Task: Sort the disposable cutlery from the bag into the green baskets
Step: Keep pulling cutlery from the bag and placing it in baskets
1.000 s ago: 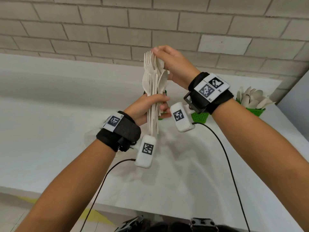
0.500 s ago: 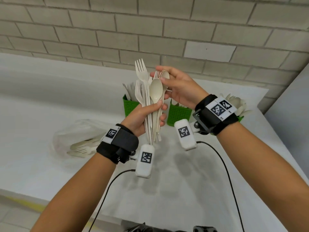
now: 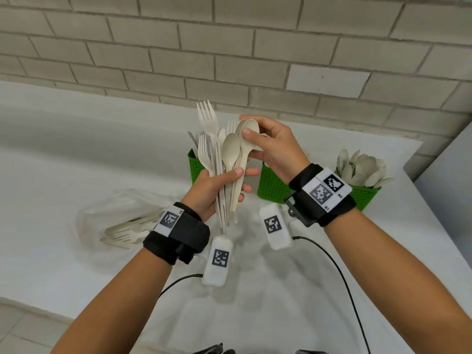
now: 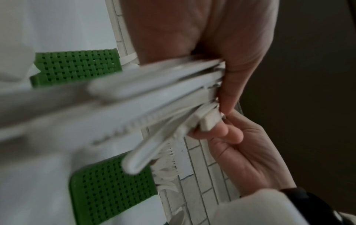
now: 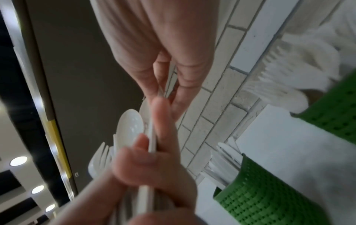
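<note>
The left hand grips a cutlery bunch upright above the table, the right hand pinching a spoon at its 1 o'clock, baskets behind, bag at 8 o'clock.

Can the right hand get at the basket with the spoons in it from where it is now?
Probably yes: the spoon basket stands just beyond the right hand, with nothing between them, though that hand pinches a spoon.

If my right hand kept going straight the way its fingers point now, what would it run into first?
The right hand points left toward the bundle of beige plastic cutlery gripped in the left hand. It already pinches the bowl of a beige plastic spoon there, so it would likely push into the bundle's forks next; depth is unclear.
</note>
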`<state>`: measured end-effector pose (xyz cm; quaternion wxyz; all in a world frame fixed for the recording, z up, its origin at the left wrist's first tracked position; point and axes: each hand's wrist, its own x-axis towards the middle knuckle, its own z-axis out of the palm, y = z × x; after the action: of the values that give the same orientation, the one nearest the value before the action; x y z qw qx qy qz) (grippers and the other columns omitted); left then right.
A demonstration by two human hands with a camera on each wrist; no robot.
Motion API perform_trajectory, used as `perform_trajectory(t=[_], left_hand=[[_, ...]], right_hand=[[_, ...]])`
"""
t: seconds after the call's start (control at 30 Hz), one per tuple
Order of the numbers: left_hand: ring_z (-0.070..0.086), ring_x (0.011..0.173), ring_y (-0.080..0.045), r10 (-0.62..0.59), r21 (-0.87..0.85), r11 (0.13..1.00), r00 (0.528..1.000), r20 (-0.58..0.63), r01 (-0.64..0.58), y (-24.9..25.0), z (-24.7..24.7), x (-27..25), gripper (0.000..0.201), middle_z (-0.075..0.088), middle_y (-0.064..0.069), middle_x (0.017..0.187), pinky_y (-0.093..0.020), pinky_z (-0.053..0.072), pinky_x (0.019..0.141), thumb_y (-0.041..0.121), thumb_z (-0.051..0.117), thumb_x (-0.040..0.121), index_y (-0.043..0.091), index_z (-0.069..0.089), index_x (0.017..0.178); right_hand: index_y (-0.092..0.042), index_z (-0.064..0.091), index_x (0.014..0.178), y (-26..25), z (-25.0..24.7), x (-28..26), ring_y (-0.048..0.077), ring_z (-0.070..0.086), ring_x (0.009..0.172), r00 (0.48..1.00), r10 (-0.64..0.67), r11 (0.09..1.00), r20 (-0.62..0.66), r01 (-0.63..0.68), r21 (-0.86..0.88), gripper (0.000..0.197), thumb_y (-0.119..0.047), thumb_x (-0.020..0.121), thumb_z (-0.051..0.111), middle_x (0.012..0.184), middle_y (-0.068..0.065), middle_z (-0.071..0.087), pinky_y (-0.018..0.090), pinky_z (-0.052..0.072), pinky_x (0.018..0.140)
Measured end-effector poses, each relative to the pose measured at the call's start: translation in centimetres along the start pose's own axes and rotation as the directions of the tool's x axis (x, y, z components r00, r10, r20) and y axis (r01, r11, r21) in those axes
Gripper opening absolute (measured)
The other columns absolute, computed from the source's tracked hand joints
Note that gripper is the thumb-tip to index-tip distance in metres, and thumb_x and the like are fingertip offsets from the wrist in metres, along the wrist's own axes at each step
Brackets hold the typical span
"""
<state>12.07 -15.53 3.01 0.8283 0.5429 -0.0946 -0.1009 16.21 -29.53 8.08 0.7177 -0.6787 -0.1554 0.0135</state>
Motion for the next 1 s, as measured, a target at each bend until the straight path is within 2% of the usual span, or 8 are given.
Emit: perform_trajectory(t=[0.1, 0.27, 0.43, 0.57, 0.7, 0.8, 0.9, 1.0], left_hand=[[0.066, 0.063, -0.016, 0.007, 0.017, 1.0, 1.0, -0.021, -0.007, 0.3, -1.0, 0.3, 0.035, 0.072, -0.012, 0.102, -0.025, 0.054, 0.054, 0.011, 0.061, 0.085, 0.01, 0.054, 0.12], [0.064, 0.061, -0.017, -0.035, 0.014, 0.999, 0.999, -0.001, 0.035, 0.3, -2.9, 0.4, 0.026, 0.072, -0.012, 0.099, -0.024, 0.052, 0.051, 0.012, 0.052, 0.09, 0.011, 0.056, 0.115], [0.051, 0.049, -0.012, -0.048, -0.126, 0.991, 0.998, 0.047, 0.054, 0.3, -4.2, 0.8, 0.024, 0.07, -0.012, 0.094, -0.018, 0.039, 0.041, 0.009, 0.05, 0.09, 0.002, 0.057, 0.113], [0.061, 0.054, -0.015, -0.054, -0.123, 0.99, 0.992, 0.112, 0.068, 0.7, -5.3, 1.0, 0.027, 0.071, -0.012, 0.095, -0.019, 0.046, 0.045, 0.015, 0.051, 0.09, 0.007, 0.058, 0.115], [0.058, 0.047, -0.016, -0.052, -0.065, 0.996, 0.997, 0.061, 0.056, 0.7, -5.9, 1.2, 0.022, 0.072, -0.01, 0.085, -0.021, 0.046, 0.044, 0.016, 0.054, 0.086, 0.007, 0.054, 0.106], [0.047, 0.045, -0.017, 0.063, 0.066, 0.996, 0.998, 0.003, -0.063, 0.2, -6.2, 1.5, 0.009, 0.063, -0.006, 0.074, -0.025, 0.04, 0.047, 0.013, 0.055, 0.092, 0.005, 0.053, 0.097], [0.041, 0.048, -0.015, 0.142, 0.15, 0.979, 0.989, -0.027, -0.137, 0.3, -6.1, 1.7, 0.009, 0.051, 0.0, 0.066, -0.024, 0.036, 0.048, 0.014, 0.055, 0.093, 0.009, 0.053, 0.086], [0.04, 0.047, -0.012, 0.196, 0.223, 0.956, 0.98, -0.006, -0.19, 0.7, -5.5, 1.9, 0.007, 0.044, 0.0, 0.06, -0.023, 0.035, 0.046, 0.012, 0.053, 0.094, 0.006, 0.054, 0.098]], right_hand=[[0.0, 0.061, 0.105, 0.4, 1.1, 0.6, 0.02, 0.063, 0.083, 0.998, 0.053, 0.998, 0.027, -0.052, -0.035, 0.016, -0.002, 0.089, 0.059, 0.091, 0.012, 0.062, 0.03, 0.057, 0.075], [-0.008, 0.063, 0.102, 1.1, 2.1, 2.3, 0.02, 0.06, 0.086, 0.99, 0.028, 0.996, -0.137, -0.039, -0.081, 0.013, -0.01, 0.089, 0.061, 0.09, 0.007, 0.063, 0.037, 0.054, 0.078], [-0.003, 0.058, 0.093, 1.2, 3.9, 1.8, 0.004, 0.051, 0.046, 0.983, 0.183, 0.983, 0.018, -0.183, -0.014, 0.016, -0.018, 0.093, 0.056, 0.071, 0.004, 0.056, 0.014, 0.037, 0.042], [-0.009, 0.057, 0.086, 1.3, 4.5, 2.5, 0.008, 0.051, 0.051, 0.988, 0.124, 0.991, -0.093, -0.127, -0.028, 0.019, -0.024, 0.096, 0.051, 0.069, 0.004, 0.055, 0.017, 0.037, 0.043], [-0.016, 0.045, 0.083, 0.3, 4.2, 3.9, 0.012, 0.053, 0.062, 0.938, 0.122, 0.968, -0.325, -0.039, 0.248, 0.023, -0.03, 0.1, 0.041, 0.067, -0.001, 0.044, 0.024, 0.044, 0.054], [-0.017, 0.039, 0.081, -0.9, 3.6, 3.7, 0.011, 0.047, 0.05, 0.931, 0.087, 0.896, -0.355, 0.083, 0.437, 0.026, -0.032, 0.102, 0.034, 0.058, -0.003, 0.039, 0.02, 0.038, 0.044], [-0.017, 0.045, 0.082, -1.0, 4.3, 2.2, 0.005, 0.033, 0.042, 0.972, 0.097, 0.994, -0.212, -0.086, 0.061, 0.022, -0.033, 0.097, 0.046, 0.055, -0.007, 0.036, 0.016, 0.024, 0.036], [-0.015, 0.056, 0.083, 0.2, 5.8, 0.8, 0.003, 0.039, 0.042, 0.992, 0.113, 0.937, -0.064, -0.128, -0.325, 0.014, -0.02, 0.082, 0.069, 0.058, -0.006, 0.047, 0.017, 0.027, 0.037]])
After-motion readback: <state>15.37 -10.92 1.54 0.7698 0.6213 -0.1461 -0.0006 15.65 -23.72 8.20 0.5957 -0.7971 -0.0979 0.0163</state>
